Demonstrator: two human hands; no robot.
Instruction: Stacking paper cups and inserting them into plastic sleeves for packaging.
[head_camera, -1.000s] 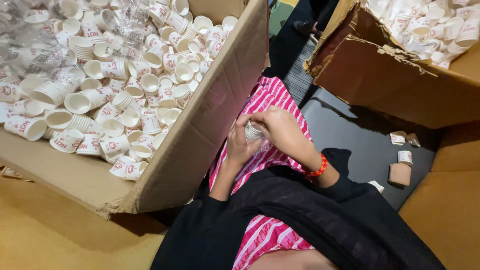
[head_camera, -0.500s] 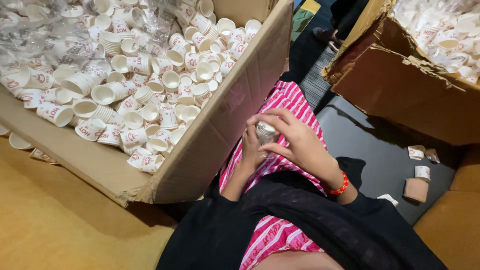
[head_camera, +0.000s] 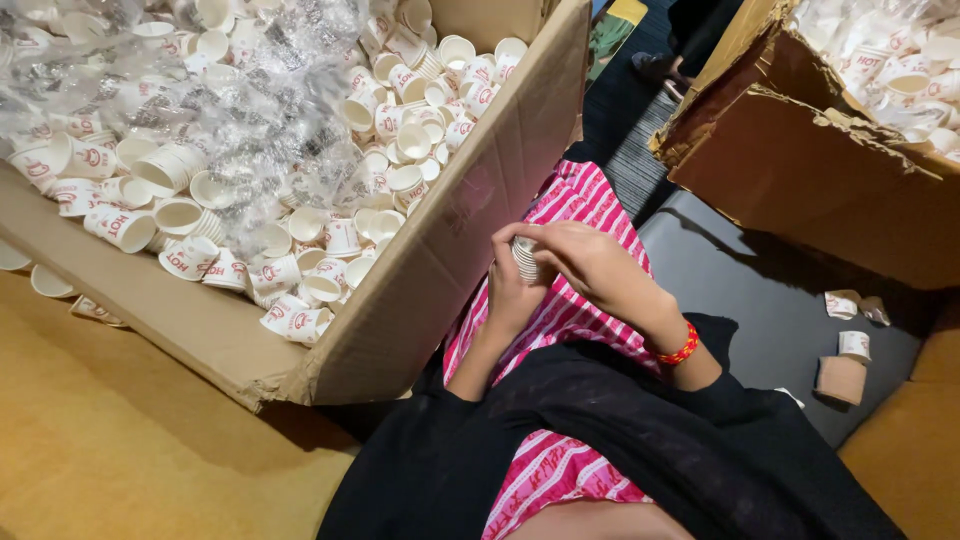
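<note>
Just right of the frame's centre, over my pink striped lap, my left hand (head_camera: 512, 290) cradles a short nested stack of small white paper cups (head_camera: 524, 258) while my right hand (head_camera: 590, 262) closes its fingers on top. I judge the cups featherlight, thin-walled and easily crushed, so I'd hold them gently around the ribbed rims rather than squeezing the sides.

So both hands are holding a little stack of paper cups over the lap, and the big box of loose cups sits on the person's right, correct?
Not quite: the head view shows the big cardboard box of loose cups on the person's left. The rest holds: the left hand and right hand hold a small stack of paper cups over the lap.
</note>
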